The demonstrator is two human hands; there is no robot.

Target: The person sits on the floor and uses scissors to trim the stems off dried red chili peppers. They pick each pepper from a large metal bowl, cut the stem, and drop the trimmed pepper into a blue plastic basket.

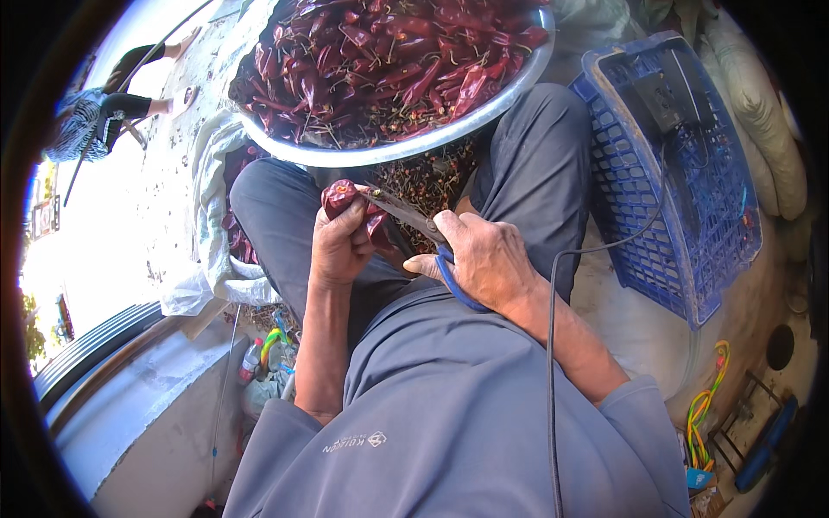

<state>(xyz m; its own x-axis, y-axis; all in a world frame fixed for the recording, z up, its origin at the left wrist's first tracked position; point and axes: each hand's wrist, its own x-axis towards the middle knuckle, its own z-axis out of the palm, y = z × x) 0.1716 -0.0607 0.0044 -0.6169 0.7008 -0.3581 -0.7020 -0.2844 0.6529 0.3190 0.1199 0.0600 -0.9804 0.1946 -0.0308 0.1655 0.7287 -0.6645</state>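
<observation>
My left hand (pixel 341 246) grips dried red chili peppers (pixel 338 196), whose stem ends stick out above the thumb. In my right hand (pixel 482 256) is a pair of scissors (pixel 414 219) with blue handles. The blade tips reach the stem end of a pepper beside my left thumb. Beyond my knees sits a wide metal basin (pixel 382 154) heaped with dried red chilies (pixel 395 58). Between my legs, cut stems and bits (pixel 427 181) lie in a pile below the basin rim.
A blue plastic crate (pixel 647 168) stands on the right, with a black device (pixel 673 90) on it and a cable (pixel 554 362) running across my body. At left, a white woven sack (pixel 214 194) holds more chilies. A person (pixel 103 120) is at the far left.
</observation>
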